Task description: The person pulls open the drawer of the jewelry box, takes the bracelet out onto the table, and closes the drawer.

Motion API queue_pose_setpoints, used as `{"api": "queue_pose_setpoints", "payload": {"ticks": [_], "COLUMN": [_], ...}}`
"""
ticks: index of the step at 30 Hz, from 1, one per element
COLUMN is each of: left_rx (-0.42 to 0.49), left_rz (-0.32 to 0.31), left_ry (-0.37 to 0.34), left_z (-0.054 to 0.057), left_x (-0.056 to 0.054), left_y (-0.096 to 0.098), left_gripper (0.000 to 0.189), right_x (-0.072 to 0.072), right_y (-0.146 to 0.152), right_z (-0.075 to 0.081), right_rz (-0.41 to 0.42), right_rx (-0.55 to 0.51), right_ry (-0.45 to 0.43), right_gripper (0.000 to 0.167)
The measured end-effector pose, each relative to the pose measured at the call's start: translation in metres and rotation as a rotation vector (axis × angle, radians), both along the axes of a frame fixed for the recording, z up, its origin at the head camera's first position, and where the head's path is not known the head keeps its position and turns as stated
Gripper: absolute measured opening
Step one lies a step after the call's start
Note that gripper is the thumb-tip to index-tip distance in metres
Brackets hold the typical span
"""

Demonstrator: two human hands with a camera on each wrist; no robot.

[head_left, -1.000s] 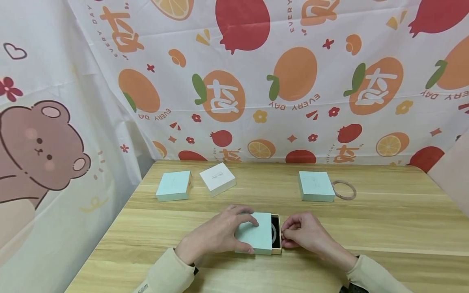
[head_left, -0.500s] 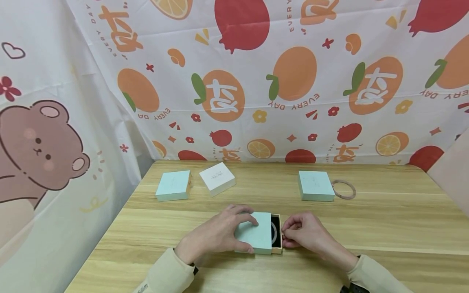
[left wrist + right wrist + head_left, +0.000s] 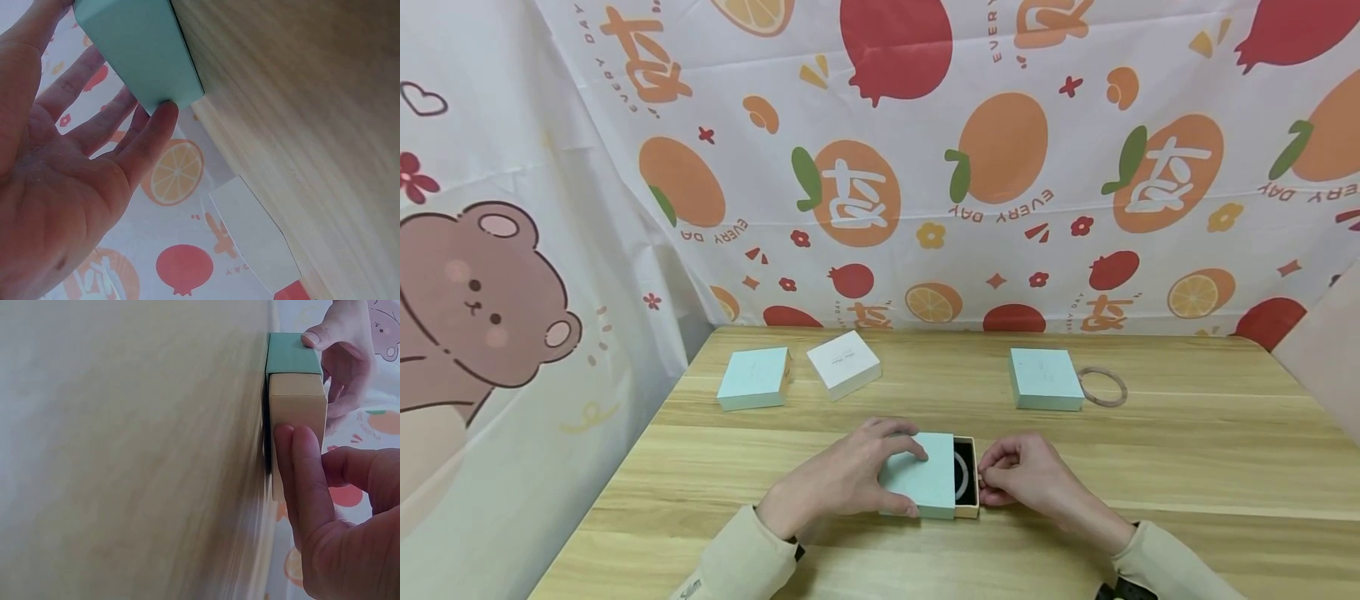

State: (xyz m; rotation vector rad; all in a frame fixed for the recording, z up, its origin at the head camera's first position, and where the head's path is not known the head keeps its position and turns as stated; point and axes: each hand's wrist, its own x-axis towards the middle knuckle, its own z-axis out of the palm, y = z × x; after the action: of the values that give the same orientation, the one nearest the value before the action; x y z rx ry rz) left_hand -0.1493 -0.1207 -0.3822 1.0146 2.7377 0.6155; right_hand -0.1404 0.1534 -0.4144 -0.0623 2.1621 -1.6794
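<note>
A mint-green sliding jewelry box point(image 3: 921, 487) lies on the table, its tan drawer point(image 3: 967, 512) partly out on the right. Inside the drawer, part of a pale ring-shaped bangle point(image 3: 960, 475) shows on black lining. My left hand point(image 3: 842, 475) grips the box's outer sleeve point(image 3: 137, 56) from the left, thumb on the near side and fingers over the top and far side. At the drawer's front face point(image 3: 299, 409), my right hand point(image 3: 1026, 477) pinches with thumb and index finger, while other fingers touch the face; whatever lies within the pinch is mostly hidden.
Toward the back left of the table point(image 3: 1195, 467) stand another mint box point(image 3: 752, 379) and a white box point(image 3: 844, 364). A third mint box point(image 3: 1047, 379) stands back right, with a pinkish bangle point(image 3: 1123, 392) beside it. A fruit-print cloth point(image 3: 917, 242) hangs behind.
The drawer has slid very slightly farther out to the right, and my right hand has shifted right with it. My left hand keeps its grip on the sleeve.
</note>
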Motion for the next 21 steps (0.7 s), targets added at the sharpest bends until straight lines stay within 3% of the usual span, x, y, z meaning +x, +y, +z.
{"api": "queue_pose_setpoints", "payload": {"ticks": [21], "left_rx": [0.007], "left_rz": [-0.005], "left_ry": [0.000], "left_z": [0.0006], "left_x": [-0.0005], "left_y": [-0.0004], "left_gripper": [0.051], "right_x": [-0.0004], "right_y": [0.0049], "right_z": [0.0005], "right_rz": [-0.001], "right_rx": [-0.010], "right_ry": [-0.004], "right_gripper": [0.007]}}
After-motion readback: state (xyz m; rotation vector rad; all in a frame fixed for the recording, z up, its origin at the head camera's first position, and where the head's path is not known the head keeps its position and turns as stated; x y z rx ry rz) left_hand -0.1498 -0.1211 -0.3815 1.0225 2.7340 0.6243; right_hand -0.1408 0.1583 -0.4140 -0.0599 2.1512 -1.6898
